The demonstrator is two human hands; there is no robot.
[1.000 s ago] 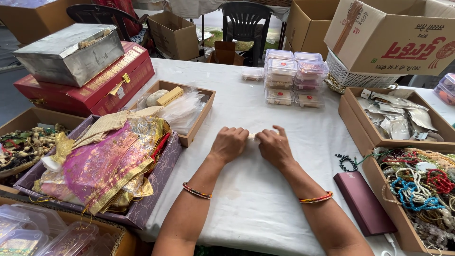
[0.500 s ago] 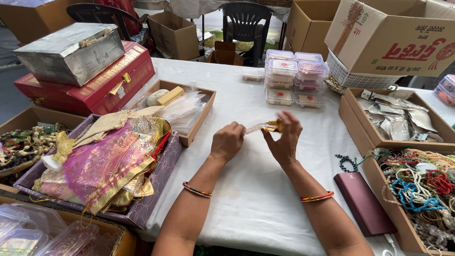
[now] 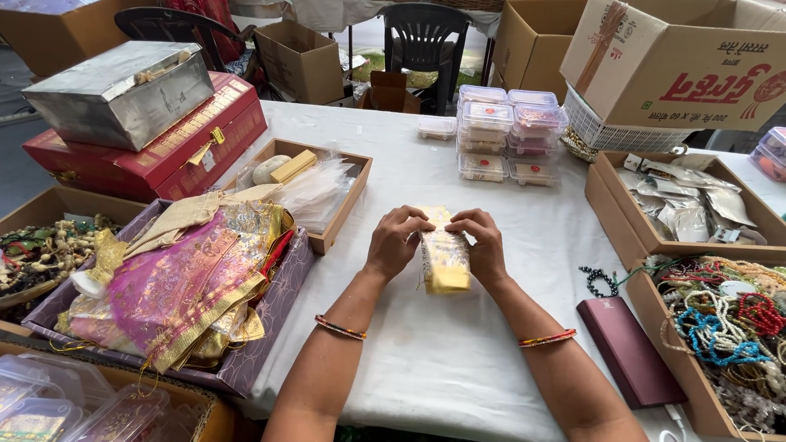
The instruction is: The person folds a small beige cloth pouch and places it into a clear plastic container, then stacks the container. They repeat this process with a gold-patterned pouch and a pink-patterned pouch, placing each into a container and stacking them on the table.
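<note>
A small gold fabric pouch (image 3: 444, 260) is held upright above the white tablecloth (image 3: 458, 360), near the table's middle. My left hand (image 3: 395, 240) grips its left edge and my right hand (image 3: 483, 242) grips its right edge, fingers curled over the top. A beaded bangle sits on each wrist. To the left, a purple box (image 3: 270, 315) is filled with pink and gold fabric pouches (image 3: 172, 286).
A maroon flat case (image 3: 630, 352) lies at the right by a box of bead necklaces (image 3: 729, 327). Stacked clear plastic containers (image 3: 503, 131) stand at the back. A red case with a metal box (image 3: 123, 90) is at the left, next to a cardboard tray (image 3: 315, 180).
My hands rose off the tablecloth and spread a gold pouch between them; now it hangs full length between both hands.
</note>
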